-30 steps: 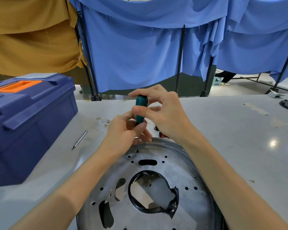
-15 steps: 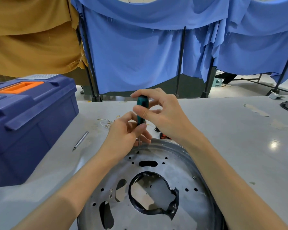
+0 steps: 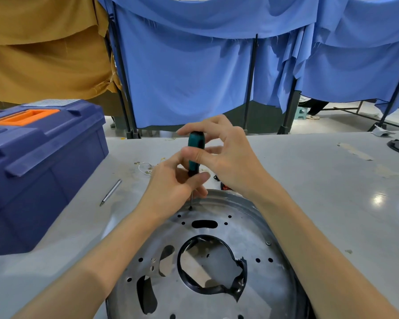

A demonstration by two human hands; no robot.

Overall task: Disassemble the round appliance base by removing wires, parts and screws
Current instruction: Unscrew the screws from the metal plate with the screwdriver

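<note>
The 2 forearms converge forward; the right hand (image 3: 226, 157) pinches the screwdriver (image 3: 195, 146) handle between thumb and fingers; the left hand (image 3: 171, 187) curls round its lower end.

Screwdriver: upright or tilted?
Near upright: the screwdriver handle stands almost above its tip, set on the round base; left hand and right hand grip it.

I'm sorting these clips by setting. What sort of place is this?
Probably a workshop bay: a blue toolbox on a grey worktable, hanging cloth screens behind, a screwdriver on the metal base.
</note>
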